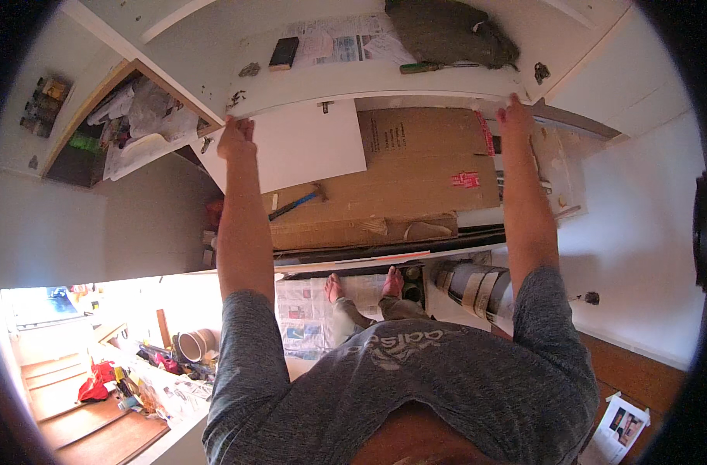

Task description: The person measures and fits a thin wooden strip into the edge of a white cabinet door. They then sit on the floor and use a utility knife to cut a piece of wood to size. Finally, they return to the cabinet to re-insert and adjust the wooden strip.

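Observation:
My left hand (238,139) is closed at the left end of the front edge of a white shelf board (330,87). At the right end of that edge, the fingers of my right hand (515,118) are curled round it. Both arms reach forward. On the board lie a screwdriver (437,67) with a green handle, a dark block (284,53), newspaper (342,48) and a dark green cloth bundle (450,32). Below my hands, a loose white panel (299,151) with hinges rests over flat brown cardboard (423,151). A hammer (297,203) with a blue handle lies there too.
An open compartment (125,124) at the left holds crumpled papers. White walls (640,217) close off the right. Near my feet are newspaper sheets (299,310) and a thick grey roll (474,288) with tape. Cluttered tools and a bucket (196,345) stand at lower left.

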The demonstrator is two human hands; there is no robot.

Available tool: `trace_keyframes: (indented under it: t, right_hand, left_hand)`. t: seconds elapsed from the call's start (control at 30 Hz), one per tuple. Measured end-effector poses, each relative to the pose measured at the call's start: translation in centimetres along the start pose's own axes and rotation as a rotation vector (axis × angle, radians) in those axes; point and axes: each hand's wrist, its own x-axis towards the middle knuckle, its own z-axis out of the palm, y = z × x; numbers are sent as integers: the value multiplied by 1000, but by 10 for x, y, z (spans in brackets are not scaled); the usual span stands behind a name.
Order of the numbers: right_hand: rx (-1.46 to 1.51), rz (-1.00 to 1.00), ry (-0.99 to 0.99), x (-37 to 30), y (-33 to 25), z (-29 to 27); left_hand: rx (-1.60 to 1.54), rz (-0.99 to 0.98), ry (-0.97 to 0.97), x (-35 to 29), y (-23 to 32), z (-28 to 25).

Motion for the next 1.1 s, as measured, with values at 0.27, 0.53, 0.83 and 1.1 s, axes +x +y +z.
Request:
trace_keyframes:
  t: [0.27, 0.53, 0.83, 1.1]
  right_hand:
    - [-715, -1408, -669, -242, 31, 120]
    - [-991, -1460, -901, -318, 37, 219]
    - [-989, -1463, -906, -349, 45, 254]
    - [-934, -1521, -531, -232, 28, 149]
  left_hand:
    - [-25, -69, -6, -56, -34, 38]
    - [120, -128, -255, -75, -17, -40]
    - [96, -276, -230, -78, -47, -157]
    - [191, -218, -263, -103, -43, -100]
